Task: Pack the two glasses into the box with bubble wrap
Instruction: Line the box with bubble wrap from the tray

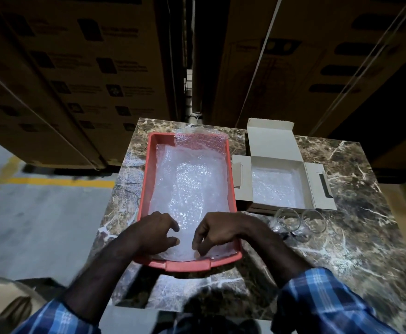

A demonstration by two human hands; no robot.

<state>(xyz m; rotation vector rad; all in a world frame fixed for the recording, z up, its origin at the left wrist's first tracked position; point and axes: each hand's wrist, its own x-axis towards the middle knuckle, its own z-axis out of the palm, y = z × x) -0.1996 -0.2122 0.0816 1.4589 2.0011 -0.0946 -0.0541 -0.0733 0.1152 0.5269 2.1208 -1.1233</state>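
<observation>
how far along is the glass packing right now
Done: the open cardboard box already has a bubble wrap liner on its floor. In hand: the left hand and right hand are at the near end of the bubble wrap in the red tray. Left: both glasses stand bare on the table, unwrapped and unboxed.

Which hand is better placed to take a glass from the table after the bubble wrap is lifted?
Probably the right hand: the two glasses stand on the marble table just to its right. The left hand would have to cross over the red tray.
</observation>
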